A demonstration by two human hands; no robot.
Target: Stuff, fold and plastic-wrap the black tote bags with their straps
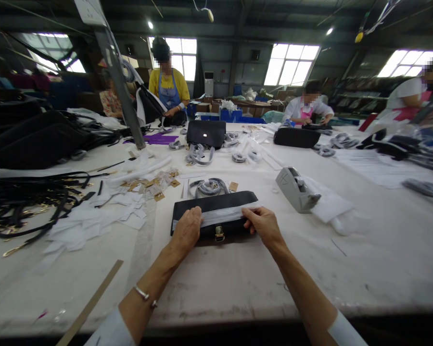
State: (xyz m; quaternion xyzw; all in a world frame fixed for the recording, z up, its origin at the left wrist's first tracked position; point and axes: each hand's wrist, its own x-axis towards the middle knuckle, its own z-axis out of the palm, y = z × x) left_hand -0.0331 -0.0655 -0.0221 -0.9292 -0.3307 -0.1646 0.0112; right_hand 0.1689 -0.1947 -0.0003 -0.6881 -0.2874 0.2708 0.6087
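Observation:
A black handbag (216, 199) with a gold clasp (220, 233) lies on the white table in front of me. Across it runs a strip of whitish wrapping (222, 216). At the strip's left part, my left hand (188, 226) is closed, its fingers curled onto the wrapping. My right hand (261, 222) pinches the strip's right end between thumb and finger, the other fingers at the bag's right edge. Just behind the bag sits a coiled, wrapped strap (211, 186).
A grey tape dispenser (298, 190) stands to the right. White paper pieces (79, 221), small bagged tags (155, 182) and black straps (32, 202) cover the left. Farther back are another black bag (206, 133), a slanting post (119, 77) and several people. A flat strip (94, 300) lies front left.

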